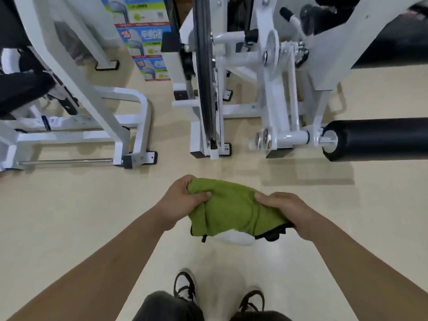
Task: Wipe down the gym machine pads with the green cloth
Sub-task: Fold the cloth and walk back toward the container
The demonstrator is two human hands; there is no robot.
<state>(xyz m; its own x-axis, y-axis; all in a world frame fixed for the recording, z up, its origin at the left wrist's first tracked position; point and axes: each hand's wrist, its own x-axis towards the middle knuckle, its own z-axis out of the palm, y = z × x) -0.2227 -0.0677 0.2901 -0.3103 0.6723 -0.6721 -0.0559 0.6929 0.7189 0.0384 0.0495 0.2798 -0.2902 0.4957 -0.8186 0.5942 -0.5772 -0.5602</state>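
Note:
A green cloth (231, 209) with a dark edge hangs bunched between both hands, in front of my body above the floor. My left hand (183, 200) pinches its upper left corner. My right hand (284, 212) grips its right side, fingers curled under. A black cylindrical roller pad (379, 139) juts out from the white machine at the right, ahead of my right hand and apart from the cloth. Another black pad (20, 89) shows on the machine at the far left.
White steel machine frames (129, 133) stand left and centre on a beige floor (69, 216). A large wheel (205, 72) rises in the middle frame. Stacked printed boxes (148, 40) sit behind. My two shoes (185, 286) are at the bottom.

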